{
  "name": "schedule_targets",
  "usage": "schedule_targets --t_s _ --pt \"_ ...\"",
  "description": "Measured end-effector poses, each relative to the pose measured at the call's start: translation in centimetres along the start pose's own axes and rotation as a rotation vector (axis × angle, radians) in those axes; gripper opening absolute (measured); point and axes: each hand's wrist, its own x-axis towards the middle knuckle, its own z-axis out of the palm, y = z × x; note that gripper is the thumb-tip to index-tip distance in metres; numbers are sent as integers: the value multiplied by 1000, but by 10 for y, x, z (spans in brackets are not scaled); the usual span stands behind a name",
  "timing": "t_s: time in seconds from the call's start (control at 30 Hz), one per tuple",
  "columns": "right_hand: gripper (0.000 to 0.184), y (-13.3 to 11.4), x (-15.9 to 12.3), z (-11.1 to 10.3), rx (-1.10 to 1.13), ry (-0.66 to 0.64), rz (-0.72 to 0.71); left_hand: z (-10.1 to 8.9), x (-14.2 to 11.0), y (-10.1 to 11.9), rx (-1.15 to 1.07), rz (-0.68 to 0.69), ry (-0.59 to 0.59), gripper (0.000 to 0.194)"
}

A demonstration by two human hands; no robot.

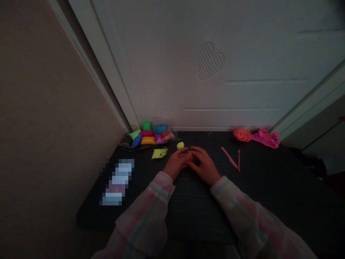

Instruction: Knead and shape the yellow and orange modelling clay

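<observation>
My left hand (175, 164) and my right hand (206, 164) meet above the middle of the dark table. Between them is a small red lump of modelling clay (191, 157), mostly hidden by the curled fingers. Fingers of both hands press on it from the two sides. Just beyond my left fingertips lies a small yellow clay piece (180, 145). A torn yellow packet (159, 153) rests to its left. To the right of my right hand, two pink clay tools (229, 158) form a V, touching at their near ends.
Several colourful clay packets (148, 140) lie in clear plastic at the back left. An orange flower-like clay form (242, 135) and a pink crumpled piece (266, 137) sit at the back right. A blurred-out phone-like object (118, 182) lies left. A white panel (172, 72) rises behind the table (199, 216).
</observation>
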Motion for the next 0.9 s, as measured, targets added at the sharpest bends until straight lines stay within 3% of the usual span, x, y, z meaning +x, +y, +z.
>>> schedule_targets --t_s 0.2,0.4,0.9 --pt "33 -3 -1 0 -13 -8 -28 0 -1 1 33 67 -2 43" --pt "32 -2 -1 -1 -21 12 -17 -2 0 -1 -12 44 -39 57" --pt "31 1 -1 1 -6 8 -20 -5 2 -3 63 23 -91 50"
